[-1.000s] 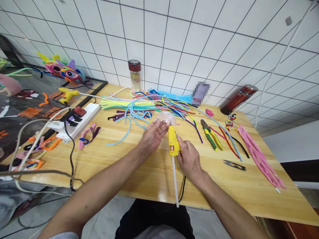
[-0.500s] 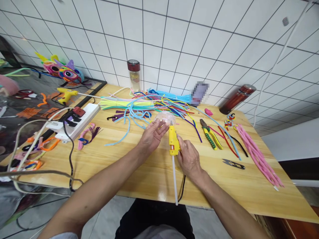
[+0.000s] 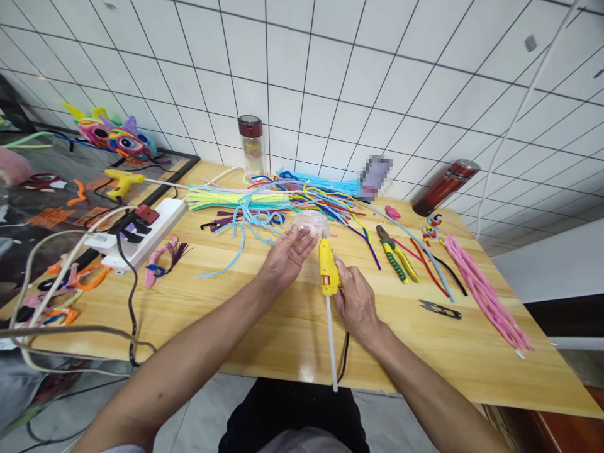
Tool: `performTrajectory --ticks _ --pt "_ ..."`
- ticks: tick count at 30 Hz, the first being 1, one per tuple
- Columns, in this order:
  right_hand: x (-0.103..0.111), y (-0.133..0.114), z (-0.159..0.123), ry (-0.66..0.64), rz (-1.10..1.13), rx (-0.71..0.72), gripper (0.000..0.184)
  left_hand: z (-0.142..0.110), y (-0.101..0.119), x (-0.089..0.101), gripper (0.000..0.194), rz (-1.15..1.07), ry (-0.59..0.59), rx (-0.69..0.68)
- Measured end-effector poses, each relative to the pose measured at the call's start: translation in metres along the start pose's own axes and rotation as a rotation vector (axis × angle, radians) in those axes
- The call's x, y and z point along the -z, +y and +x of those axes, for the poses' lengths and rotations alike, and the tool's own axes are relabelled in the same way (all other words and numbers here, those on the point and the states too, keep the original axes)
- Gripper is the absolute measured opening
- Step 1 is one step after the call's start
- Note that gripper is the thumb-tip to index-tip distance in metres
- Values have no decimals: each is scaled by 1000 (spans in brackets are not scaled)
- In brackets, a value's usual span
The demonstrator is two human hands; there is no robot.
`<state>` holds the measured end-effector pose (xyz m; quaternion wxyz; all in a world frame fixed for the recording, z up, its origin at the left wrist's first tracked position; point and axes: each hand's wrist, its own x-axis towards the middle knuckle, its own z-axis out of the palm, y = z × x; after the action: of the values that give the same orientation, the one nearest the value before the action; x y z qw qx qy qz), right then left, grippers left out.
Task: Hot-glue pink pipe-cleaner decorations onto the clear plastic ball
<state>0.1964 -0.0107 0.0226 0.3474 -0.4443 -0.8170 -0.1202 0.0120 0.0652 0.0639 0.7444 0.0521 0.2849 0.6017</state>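
Note:
My right hand (image 3: pixel 355 296) is wrapped round a yellow hot glue gun (image 3: pixel 327 267), its nozzle pointing away from me. A long white glue stick (image 3: pixel 331 343) juts from the gun's rear toward the table's front edge. My left hand (image 3: pixel 289 253) grips the near edge of a clear, rounded plastic piece (image 3: pixel 311 219), fingers curled and palm turned up. The nozzle tip is right at the near edge of that piece; I cannot tell whether they touch. Part of the plastic is hidden behind my left fingers.
Bundled pipe cleaners (image 3: pixel 240 199) lie beyond my hands. Pliers (image 3: pixel 397 255), thread snips (image 3: pixel 440 309) and pink pipe cleaners (image 3: pixel 488 292) are on the right. A power strip (image 3: pixel 146 233) with cables and a second glue gun (image 3: pixel 123 184) are left. Two bottles (image 3: pixel 253 148) stand near the wall.
The view shifts slightly. Both hands keep nearly the same pose, with the glue gun nozzle still at the plastic piece's near edge.

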Motion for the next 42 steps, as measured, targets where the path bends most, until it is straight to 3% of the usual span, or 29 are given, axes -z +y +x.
performTrajectory --ticks 6,15,29,42 --pt "-3 0 -2 -1 -4 -17 71 3 -1 4 2 -6 -11 5" --pt "-2 -1 -2 -3 0 -6 68 1 0 1 11 -17 -8 6" --pt "-5 -3 -4 -26 33 17 72 0 -5 2 3 15 -54 24" --pt "-3 -5 0 -2 15 26 71 -4 -4 0 7 55 -94 8"
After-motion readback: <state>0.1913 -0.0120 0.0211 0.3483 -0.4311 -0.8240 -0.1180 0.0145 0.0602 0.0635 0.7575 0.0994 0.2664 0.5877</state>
